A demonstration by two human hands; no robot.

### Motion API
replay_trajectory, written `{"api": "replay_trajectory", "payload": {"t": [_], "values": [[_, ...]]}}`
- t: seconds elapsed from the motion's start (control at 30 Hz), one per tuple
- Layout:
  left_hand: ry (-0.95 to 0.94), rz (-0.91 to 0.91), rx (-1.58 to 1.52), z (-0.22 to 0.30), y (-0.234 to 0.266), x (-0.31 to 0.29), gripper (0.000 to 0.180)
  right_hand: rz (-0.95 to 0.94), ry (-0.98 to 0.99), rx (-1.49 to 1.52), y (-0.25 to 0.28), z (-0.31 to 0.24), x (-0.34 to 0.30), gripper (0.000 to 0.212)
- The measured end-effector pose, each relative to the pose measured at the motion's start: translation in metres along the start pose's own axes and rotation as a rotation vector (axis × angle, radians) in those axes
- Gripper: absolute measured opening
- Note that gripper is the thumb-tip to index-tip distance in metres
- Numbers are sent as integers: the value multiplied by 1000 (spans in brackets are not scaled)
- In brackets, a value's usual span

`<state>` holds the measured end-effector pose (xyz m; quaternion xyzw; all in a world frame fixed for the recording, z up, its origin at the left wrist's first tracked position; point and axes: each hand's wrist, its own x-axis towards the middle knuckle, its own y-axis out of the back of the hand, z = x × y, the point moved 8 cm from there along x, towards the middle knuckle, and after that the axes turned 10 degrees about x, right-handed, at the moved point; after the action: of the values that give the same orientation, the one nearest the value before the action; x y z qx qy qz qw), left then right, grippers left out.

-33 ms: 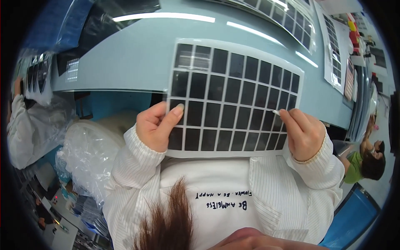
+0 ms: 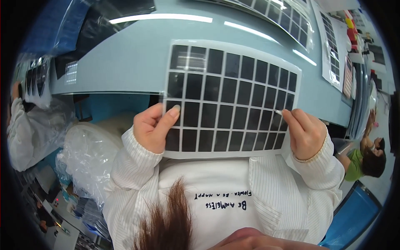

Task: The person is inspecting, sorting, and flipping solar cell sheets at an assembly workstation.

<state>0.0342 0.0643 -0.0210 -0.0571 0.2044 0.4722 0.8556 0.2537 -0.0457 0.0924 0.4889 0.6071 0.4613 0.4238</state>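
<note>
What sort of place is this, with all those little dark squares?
It looks like a workshop or small factory, though I can't be sure. A sheet of dark rectangles is being held up, similar sheets lie on the long pale worktable, and another person in green is nearby.

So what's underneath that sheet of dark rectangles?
The table shows beyond the far edge of the sheet, the white shirt along its near edge; whatever lies directly beneath is covered.

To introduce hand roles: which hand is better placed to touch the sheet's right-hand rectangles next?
Probably the right hand: its fingertips are at those rectangles, while the left hand grips the sheet by its left edge.
</note>
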Motion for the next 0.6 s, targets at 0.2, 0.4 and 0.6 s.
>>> {"api": "replay_trajectory", "payload": {"t": [0.2, 0.4, 0.6], "values": [[-7, 12, 77, 14, 9, -5, 19, -43, -198, -199, 8, 47, -51, 17], [-131, -113, 295, 40, 6, -17, 18, -6, -269, 326, 40, 61, -55, 13], [-349, -225, 457, 68, -9, -17, 18, -3, -242, 902, 1, 55, -29, 40]]}}
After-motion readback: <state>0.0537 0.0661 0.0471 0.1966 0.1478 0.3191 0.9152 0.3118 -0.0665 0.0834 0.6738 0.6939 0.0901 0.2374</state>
